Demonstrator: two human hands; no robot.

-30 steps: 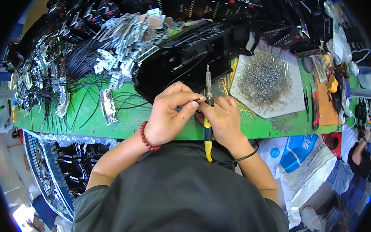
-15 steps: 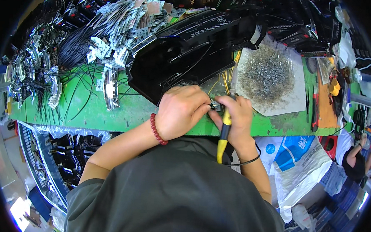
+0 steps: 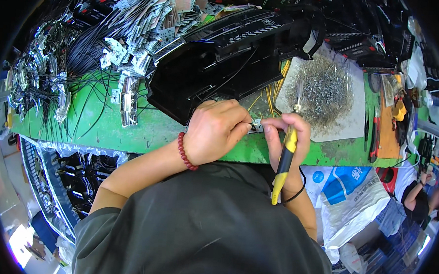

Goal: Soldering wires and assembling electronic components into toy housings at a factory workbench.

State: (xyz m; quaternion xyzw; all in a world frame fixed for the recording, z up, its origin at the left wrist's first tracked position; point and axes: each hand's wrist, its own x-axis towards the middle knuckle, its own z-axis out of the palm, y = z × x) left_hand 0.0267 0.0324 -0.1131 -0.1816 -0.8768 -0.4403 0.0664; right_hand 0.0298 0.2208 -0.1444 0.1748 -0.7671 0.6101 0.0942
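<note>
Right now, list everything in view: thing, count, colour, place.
Small circuit board: one, silvery, pinched between both hands.
Yellow-and-black-handled screwdriver: one, in the right hand.
Black plastic housing: one large, behind the hands.
Pile of metal screws: one, silver, on a white sheet at right.
Heap of circuit boards with black wires: many, upper left.
Green workbench: one, under everything.
Printed blue-and-white plastic bag: one, lower right.
Red bead bracelet: one, left wrist.
Left hand: grips the board.
Right hand: holds the screwdriver.
</note>
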